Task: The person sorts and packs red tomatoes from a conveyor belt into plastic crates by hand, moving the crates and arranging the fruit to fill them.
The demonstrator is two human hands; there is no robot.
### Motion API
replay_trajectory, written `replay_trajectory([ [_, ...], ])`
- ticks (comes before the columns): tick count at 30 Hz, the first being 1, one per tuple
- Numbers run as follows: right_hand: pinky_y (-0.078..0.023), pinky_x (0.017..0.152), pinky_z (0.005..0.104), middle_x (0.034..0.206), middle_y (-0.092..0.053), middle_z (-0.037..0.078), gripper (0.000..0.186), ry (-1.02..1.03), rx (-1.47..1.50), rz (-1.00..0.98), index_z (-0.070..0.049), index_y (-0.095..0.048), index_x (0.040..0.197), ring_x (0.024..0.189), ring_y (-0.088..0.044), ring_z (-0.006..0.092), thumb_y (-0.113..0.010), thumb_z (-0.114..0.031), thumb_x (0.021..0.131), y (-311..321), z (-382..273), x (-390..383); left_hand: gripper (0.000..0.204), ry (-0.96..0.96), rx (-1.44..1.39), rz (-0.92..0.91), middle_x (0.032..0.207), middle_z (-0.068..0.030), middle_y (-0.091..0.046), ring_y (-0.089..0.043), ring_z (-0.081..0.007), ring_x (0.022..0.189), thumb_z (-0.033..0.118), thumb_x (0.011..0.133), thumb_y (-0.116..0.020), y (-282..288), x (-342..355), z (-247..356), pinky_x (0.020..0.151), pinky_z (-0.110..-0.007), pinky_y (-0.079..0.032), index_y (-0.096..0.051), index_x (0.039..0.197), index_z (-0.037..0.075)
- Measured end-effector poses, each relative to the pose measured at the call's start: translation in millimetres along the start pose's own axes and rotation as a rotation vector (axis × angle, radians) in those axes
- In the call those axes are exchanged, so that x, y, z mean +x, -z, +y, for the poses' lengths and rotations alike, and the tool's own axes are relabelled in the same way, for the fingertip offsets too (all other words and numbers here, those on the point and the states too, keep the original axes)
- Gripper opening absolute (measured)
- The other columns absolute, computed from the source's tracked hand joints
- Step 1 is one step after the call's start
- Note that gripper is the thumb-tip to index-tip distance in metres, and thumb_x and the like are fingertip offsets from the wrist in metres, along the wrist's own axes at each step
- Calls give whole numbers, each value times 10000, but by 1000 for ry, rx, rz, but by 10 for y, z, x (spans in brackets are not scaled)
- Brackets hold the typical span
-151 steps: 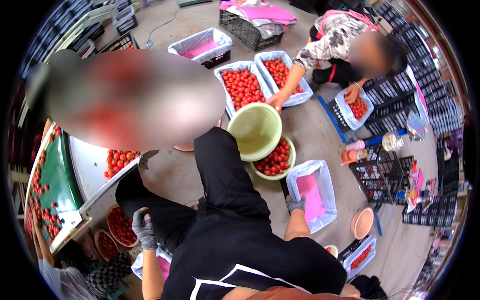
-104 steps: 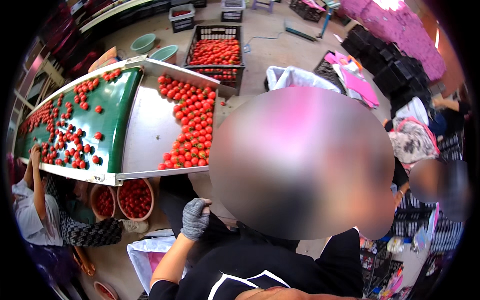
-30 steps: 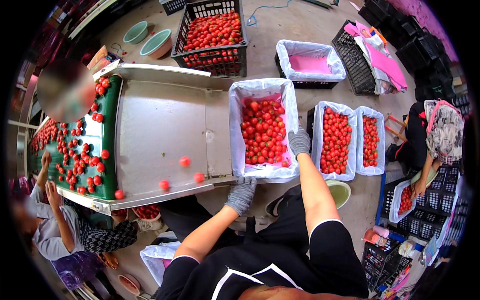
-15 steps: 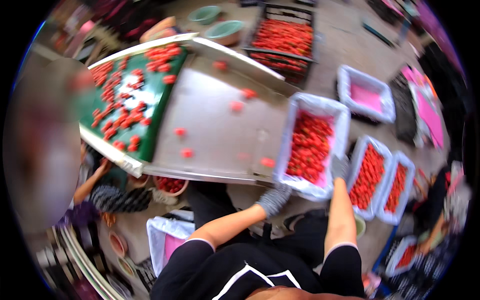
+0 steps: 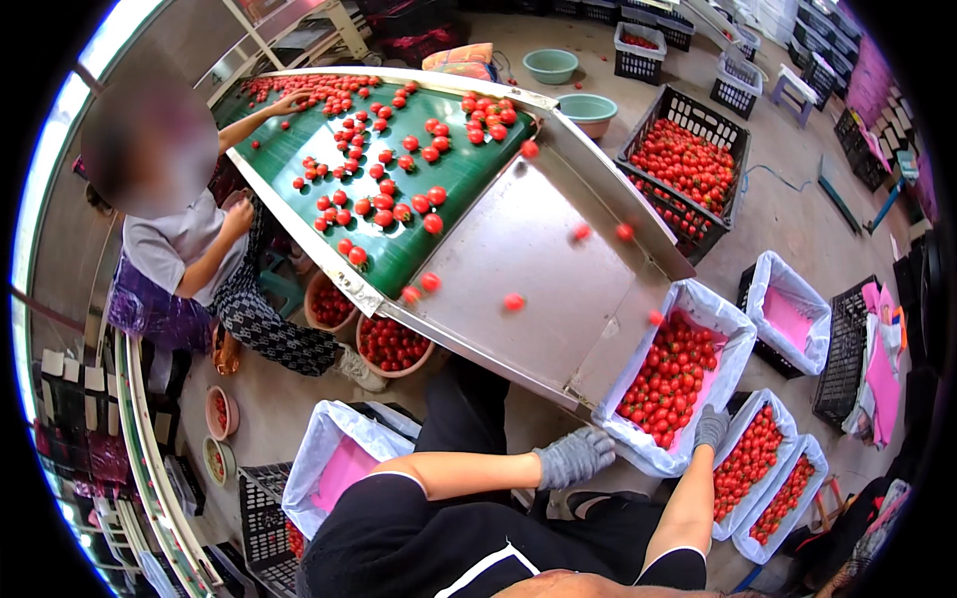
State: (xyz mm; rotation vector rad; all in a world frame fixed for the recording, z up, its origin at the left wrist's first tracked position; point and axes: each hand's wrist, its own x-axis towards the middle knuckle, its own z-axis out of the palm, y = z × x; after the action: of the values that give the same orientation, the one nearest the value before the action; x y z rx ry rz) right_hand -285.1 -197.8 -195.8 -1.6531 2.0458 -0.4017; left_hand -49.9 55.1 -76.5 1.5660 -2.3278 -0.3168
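A crate lined with pale plastic [image 5: 738, 334] sits under the low end of the metal chute [image 5: 518, 269], part filled with red cherry tomatoes [image 5: 666, 384]. My right hand [image 5: 711, 429], in a grey glove, grips the crate's near right rim. My left hand [image 5: 575, 458], gloved too, is at the crate's near left corner, below the chute's edge. Its fingers are loosely bent with nothing seen in them; whether they touch the liner I cannot tell. Several tomatoes roll down the chute from the green belt [image 5: 399, 239], where many more lie.
Two lined crates of tomatoes [image 5: 743, 463] stand right of mine, and a lined crate with a pink sheet [image 5: 788, 317] behind them. A black crate of tomatoes [image 5: 683, 164] stands beyond the chute. At the belt's left, a seated person [image 5: 184, 239] reaches over the tomatoes.
My view has swung left, so the belt and crate appear farther right. The tomatoes on the chute have shifted. My left hand now looks looser at the crate's corner; my right stays on the rim.
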Motion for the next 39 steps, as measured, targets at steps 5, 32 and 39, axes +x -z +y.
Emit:
replay_trajectory([
  [5,-440,839,416,1011,-576,288,483,0,4,-20,105,-537,1028,960,-555,404,-562,-284,745,40,-67,-80,364,4,-59,107,1088,-152,-520,-493,-284,1046,204,683,-591,1480,-124,-162,885,-407,-412,-544,1009,49],
  [32,-425,854,418,1012,-567,312,518,-77,-21,-30,120,-543,1018,967,-545,413,-567,-319,744,139,-215,-184,174,948,423,7,888,-153,-564,-597,-317,809,190,784,-575,2433,-621,-1834,694,-418,-487,-536,890,58],
  [39,-412,891,414,1069,-543,318,562,-41,-74,-25,124,-519,1067,1020,-519,428,-552,-333,741,-16,-1,-21,353,703,-626,379,911,-30,-568,-563,-119,759,136,799,-638,2630,-420,-1479,729,-260,-485,-553,1126,32],
])
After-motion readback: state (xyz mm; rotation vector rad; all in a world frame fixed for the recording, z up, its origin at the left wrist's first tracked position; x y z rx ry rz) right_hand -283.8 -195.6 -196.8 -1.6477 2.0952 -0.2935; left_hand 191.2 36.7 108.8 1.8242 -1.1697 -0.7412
